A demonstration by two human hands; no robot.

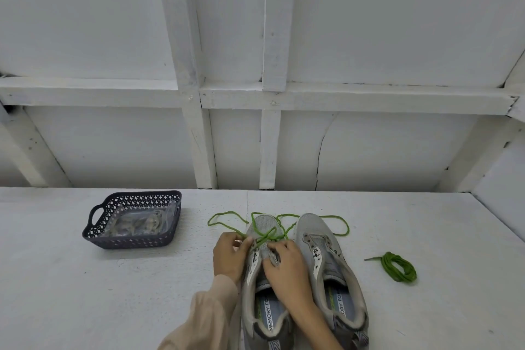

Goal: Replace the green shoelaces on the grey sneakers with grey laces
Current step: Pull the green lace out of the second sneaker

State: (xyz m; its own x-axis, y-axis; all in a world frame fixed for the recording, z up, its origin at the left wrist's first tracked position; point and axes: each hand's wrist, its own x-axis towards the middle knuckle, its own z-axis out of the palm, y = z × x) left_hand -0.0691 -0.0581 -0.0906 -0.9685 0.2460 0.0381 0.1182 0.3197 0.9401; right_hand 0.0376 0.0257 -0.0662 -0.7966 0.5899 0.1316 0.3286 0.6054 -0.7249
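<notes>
Left sneaker point(272, 312): grey, heel nearest the view, toe pointing away; front eyelets carry the green lace point(227, 226).
Table point(85, 293): white; supports all items.
Right sneaker point(326, 236): grey, just beside the left sneaker and parallel to it; eyelets unlaced.
Basket point(127, 242): dark, perforated, well left of the sneakers; holds a clear bag point(168, 213) of grey laces point(136, 224).
Right hand point(284, 263): fingers curled at the left sneaker's right eyelet row; what they hold cannot be told.
Left hand point(227, 253): thumb and fingers pinch the green lace at the left eyelet row.
Green lace: loose ends loop on the table beyond both toes.
Coiled green lace point(400, 267): on the table, right of the right sneaker, apart.
</notes>
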